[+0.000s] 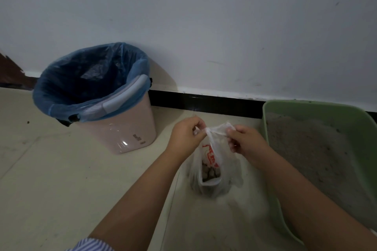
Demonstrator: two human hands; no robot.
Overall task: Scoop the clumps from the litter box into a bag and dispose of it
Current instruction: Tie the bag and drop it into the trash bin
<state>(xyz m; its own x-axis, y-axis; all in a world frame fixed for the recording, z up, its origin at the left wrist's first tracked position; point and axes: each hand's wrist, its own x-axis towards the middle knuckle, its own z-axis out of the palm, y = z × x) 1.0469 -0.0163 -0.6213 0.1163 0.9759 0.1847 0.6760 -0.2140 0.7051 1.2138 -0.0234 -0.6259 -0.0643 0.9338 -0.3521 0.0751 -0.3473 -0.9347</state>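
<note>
A thin white plastic bag (214,167) with red print stands on the floor in front of me, with brownish clumps (211,173) showing through its lower part. My left hand (186,134) and my right hand (246,140) each pinch a handle of the bag at its top, and the handles are drawn together between them. To the right lies the green litter box (271,106) filled with grey litter (318,155). A pink bin (126,128) lined with a blue bag (85,79) stands to the left against the wall.
A white wall with a black skirting board (204,102) runs behind everything. The floor is pale tile (61,179) with specks of litter. A dark brown object (12,73) shows at the far left edge.
</note>
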